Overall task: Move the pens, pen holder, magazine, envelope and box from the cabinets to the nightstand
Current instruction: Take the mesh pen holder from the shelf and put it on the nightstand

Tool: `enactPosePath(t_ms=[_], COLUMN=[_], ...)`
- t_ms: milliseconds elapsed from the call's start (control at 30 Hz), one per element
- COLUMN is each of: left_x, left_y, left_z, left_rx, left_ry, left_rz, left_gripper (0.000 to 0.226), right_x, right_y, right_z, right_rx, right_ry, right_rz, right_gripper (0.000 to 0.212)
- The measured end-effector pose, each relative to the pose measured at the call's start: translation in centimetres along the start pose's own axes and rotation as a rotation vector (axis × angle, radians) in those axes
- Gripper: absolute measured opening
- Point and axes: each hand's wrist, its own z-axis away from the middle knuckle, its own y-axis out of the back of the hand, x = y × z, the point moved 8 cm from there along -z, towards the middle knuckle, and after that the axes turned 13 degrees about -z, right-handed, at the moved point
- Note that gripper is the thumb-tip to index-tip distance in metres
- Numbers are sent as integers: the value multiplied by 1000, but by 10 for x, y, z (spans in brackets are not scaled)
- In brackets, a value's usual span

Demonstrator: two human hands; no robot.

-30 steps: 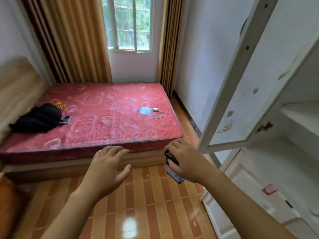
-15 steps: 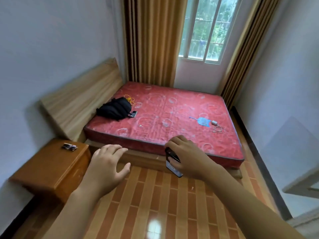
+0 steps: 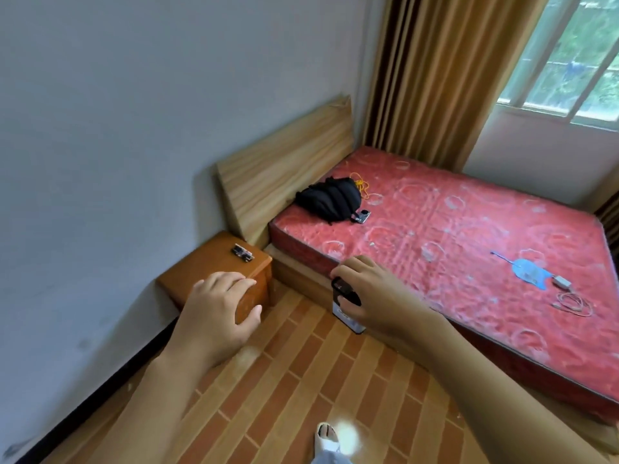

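— Right hand (image 3: 375,298)?
— Curled round the box (image 3: 346,308), gripping it from above; held in the air over the tiled floor (image 3: 301,380), just off the bed's (image 3: 469,229) near edge.
— Left hand (image 3: 217,316)?
— Holding nothing, fingers loosely bent, palm down, in front of the nightstand (image 3: 207,272).
— On the nightstand?
— One small dark item (image 3: 242,253) near its back right corner; too small to identify.

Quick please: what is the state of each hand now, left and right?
Left hand: open, fingers relaxed, holding nothing.
Right hand: closed around a small box, carried above the floor.
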Motion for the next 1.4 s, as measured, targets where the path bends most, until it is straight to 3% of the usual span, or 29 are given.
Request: enactPosePath(t_ms=[500,833,1133,1400], left_x=[-99,-237,-397,-488], left_y=[-71,-95,-110,-137], left_z=[-125,-135,-158,-209], left_rx=[-90,-134,-138,-175], left_ry=[219,414,442,375], left_rz=[-5,-40,22,80], left_gripper=[52,55,60,60], right_x=[90,38,-32,-38], right_y=[-41,-111,-176,-214], right_z=[-215,-361,-491,-558], right_rx=[-134,-224,-236,-262], right_ry=[142,242,218,108], right_rz=[-147,-163,-181,-195], right_gripper=[45,49,46,46])
